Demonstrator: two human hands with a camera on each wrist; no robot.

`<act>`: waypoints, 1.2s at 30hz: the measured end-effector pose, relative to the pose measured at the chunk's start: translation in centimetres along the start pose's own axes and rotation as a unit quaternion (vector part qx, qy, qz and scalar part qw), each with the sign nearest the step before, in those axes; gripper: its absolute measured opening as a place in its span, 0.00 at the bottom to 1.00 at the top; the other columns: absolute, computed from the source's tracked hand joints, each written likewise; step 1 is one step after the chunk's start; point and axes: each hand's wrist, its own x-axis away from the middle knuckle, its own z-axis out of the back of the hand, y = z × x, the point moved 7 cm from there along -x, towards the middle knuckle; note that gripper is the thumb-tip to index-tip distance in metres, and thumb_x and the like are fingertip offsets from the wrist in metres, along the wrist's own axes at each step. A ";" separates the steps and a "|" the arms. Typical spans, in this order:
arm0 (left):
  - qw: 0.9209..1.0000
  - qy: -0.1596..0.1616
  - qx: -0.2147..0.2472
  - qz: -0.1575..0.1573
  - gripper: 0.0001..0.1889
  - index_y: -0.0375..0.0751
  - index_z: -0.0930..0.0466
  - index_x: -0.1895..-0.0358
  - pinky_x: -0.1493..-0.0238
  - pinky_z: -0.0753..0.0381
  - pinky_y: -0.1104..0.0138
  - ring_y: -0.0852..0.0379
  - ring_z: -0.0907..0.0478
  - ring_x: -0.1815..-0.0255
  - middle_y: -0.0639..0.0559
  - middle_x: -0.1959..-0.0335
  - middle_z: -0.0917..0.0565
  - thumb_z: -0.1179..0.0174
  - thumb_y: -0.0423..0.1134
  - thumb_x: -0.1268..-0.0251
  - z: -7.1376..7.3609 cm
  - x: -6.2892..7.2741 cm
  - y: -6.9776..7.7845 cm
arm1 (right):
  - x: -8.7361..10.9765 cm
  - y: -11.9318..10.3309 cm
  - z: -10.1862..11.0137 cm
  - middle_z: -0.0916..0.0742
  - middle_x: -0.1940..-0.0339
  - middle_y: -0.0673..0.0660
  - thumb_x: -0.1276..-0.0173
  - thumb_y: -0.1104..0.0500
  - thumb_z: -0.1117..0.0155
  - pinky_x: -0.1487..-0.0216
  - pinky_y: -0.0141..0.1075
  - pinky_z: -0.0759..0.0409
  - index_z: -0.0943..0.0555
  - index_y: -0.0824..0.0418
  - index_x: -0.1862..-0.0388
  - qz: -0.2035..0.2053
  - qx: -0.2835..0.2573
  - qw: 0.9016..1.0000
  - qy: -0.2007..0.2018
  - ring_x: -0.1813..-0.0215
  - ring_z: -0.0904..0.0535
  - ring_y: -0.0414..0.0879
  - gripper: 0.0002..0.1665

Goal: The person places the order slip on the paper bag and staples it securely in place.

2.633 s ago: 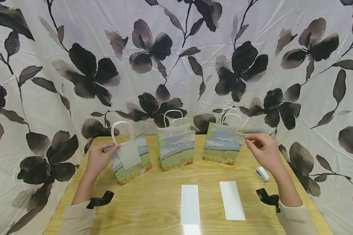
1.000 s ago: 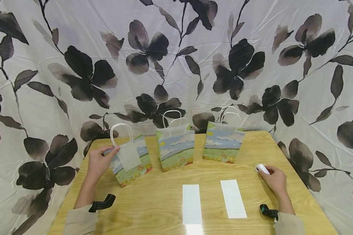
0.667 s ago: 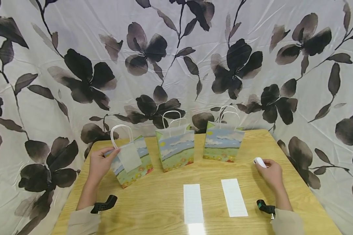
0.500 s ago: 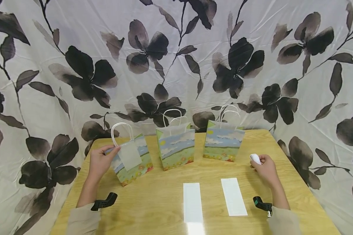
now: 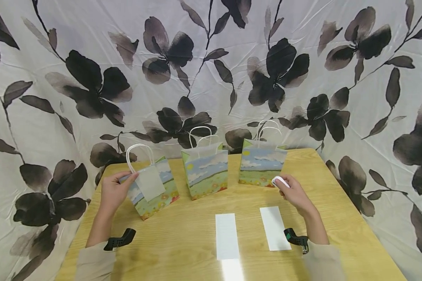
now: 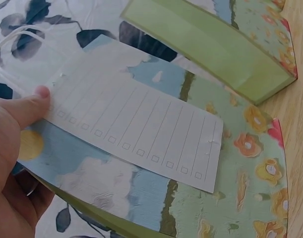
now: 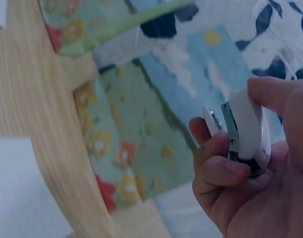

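Observation:
My left hand (image 5: 115, 190) pinches the top edge of the left paper bag (image 5: 168, 186) together with a lined checklist sheet (image 6: 141, 129) lying against its front. The thumb presses on the sheet's upper end; small checkboxes run along one side. Part of the fingers is hidden behind the bag. In my right hand (image 5: 297, 194) is a small white stapler (image 7: 248, 126), gripped between thumb and curled fingers, its mouth apart. In the head view this hand is just in front of the right paper bag (image 5: 261, 166), raised over the table.
A middle paper bag (image 5: 207, 171) stands upright between the other two. Two white lined sheets (image 5: 227, 236) lie apart on the wooden table (image 5: 168, 249), towards its front. A floral curtain (image 5: 211, 70) hangs behind the table.
My right hand has left the right bag's edge, picked the stapler up from the table and carried it leftward. My left hand keeps its pinch on the left bag and sheet.

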 end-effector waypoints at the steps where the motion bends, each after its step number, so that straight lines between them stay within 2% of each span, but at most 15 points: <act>1: 1.000 -0.001 -0.003 0.004 0.14 0.32 0.12 0.61 0.74 0.25 0.77 0.69 0.23 0.73 0.46 0.67 0.14 0.31 0.42 0.39 0.0 0.1 -0.2 | 0.0 -0.3 -0.5 0.25 0.52 0.66 0.25 0.47 0.44 0.68 0.35 0.28 0.37 0.69 0.31 0.005 -0.002 1.000 -0.002 0.63 0.30 0.50 0.35; 5: 1.000 -0.009 -0.006 0.009 0.14 0.32 0.12 0.60 0.73 0.25 0.77 0.69 0.23 0.72 0.45 0.66 0.14 0.31 0.42 0.39 -0.1 0.2 -0.2 | 0.0 -1.1 -2.2 0.25 0.44 0.68 0.32 0.56 0.33 0.60 0.40 0.24 0.31 0.67 0.34 0.008 -0.002 1.000 0.017 0.54 0.26 0.53 0.32; 9: 1.000 -0.002 0.006 -0.011 0.13 0.31 0.12 0.61 0.73 0.25 0.77 0.68 0.22 0.72 0.45 0.68 0.13 0.31 0.41 0.39 0.1 0.2 0.2 | -0.4 -1.7 -4.5 0.24 0.45 0.67 0.39 0.64 0.28 0.56 0.43 0.23 0.26 0.68 0.39 0.002 -0.048 0.999 0.018 0.52 0.26 0.54 0.30; 14: 1.000 -0.005 0.004 -0.008 0.13 0.32 0.12 0.61 0.73 0.24 0.77 0.68 0.21 0.72 0.45 0.67 0.14 0.31 0.41 0.38 0.2 0.2 -0.1 | -1.0 -1.8 -7.7 0.24 0.46 0.66 0.41 0.69 0.28 0.67 0.38 0.21 0.26 0.66 0.40 -0.030 -0.125 0.992 0.017 0.57 0.25 0.51 0.30; 17: 1.000 -0.004 0.005 -0.014 0.13 0.31 0.12 0.61 0.72 0.24 0.77 0.69 0.21 0.72 0.43 0.67 0.14 0.32 0.41 0.38 0.3 0.1 0.0 | -1.4 -2.2 -9.3 0.24 0.48 0.66 0.42 0.69 0.28 0.73 0.34 0.21 0.25 0.65 0.41 -0.024 -0.143 0.989 0.025 0.60 0.24 0.51 0.29; 20: 1.000 0.005 0.009 -0.016 0.13 0.31 0.12 0.62 0.73 0.24 0.78 0.69 0.21 0.73 0.45 0.69 0.13 0.31 0.41 0.39 0.5 0.1 0.0 | -1.6 -3.1 -11.3 0.24 0.48 0.66 0.42 0.70 0.28 0.71 0.35 0.20 0.24 0.67 0.41 -0.003 -0.157 0.988 0.005 0.60 0.23 0.51 0.28; 25: 1.000 -0.010 0.006 -0.013 0.13 0.31 0.12 0.62 0.74 0.24 0.77 0.70 0.21 0.74 0.47 0.70 0.13 0.31 0.41 0.39 0.4 0.0 0.0 | -1.3 -5.2 -15.1 0.24 0.46 0.68 0.39 0.70 0.30 0.64 0.38 0.18 0.26 0.70 0.37 0.018 -0.193 0.979 -0.064 0.58 0.21 0.51 0.30; 27: 1.000 -0.011 0.003 -0.016 0.13 0.31 0.12 0.61 0.75 0.24 0.77 0.70 0.21 0.74 0.45 0.70 0.13 0.31 0.41 0.39 0.4 0.0 0.2 | -1.3 -6.5 -16.6 0.23 0.47 0.67 0.39 0.69 0.30 0.66 0.37 0.18 0.26 0.70 0.36 0.032 -0.184 0.979 -0.080 0.59 0.20 0.50 0.31; 31: 1.000 -0.009 0.003 -0.020 0.15 0.31 0.12 0.60 0.74 0.24 0.78 0.70 0.21 0.73 0.42 0.68 0.13 0.32 0.43 0.38 0.5 -0.3 0.5 | -1.5 -9.7 -19.5 0.21 0.52 0.64 0.44 0.64 0.24 0.73 0.36 0.22 0.25 0.67 0.42 0.070 -0.123 0.987 -0.082 0.65 0.22 0.48 0.31; 33: 1.000 -0.012 0.006 -0.017 0.15 0.31 0.12 0.59 0.73 0.24 0.77 0.70 0.21 0.73 0.44 0.67 0.13 0.32 0.43 0.38 0.4 -0.3 0.6 | -1.7 -11.2 -20.9 0.19 0.54 0.61 0.47 0.62 0.21 0.72 0.36 0.21 0.24 0.65 0.46 0.091 -0.093 0.988 -0.079 0.65 0.22 0.47 0.30; 36: 1.000 -0.009 0.013 -0.009 0.14 0.31 0.12 0.60 0.74 0.24 0.77 0.69 0.21 0.74 0.49 0.69 0.13 0.31 0.42 0.39 0.2 -0.2 0.4 | -1.8 -13.1 -22.8 0.18 0.55 0.57 0.49 0.62 0.20 0.67 0.37 0.18 0.21 0.62 0.49 0.118 -0.080 0.986 -0.088 0.61 0.20 0.47 0.28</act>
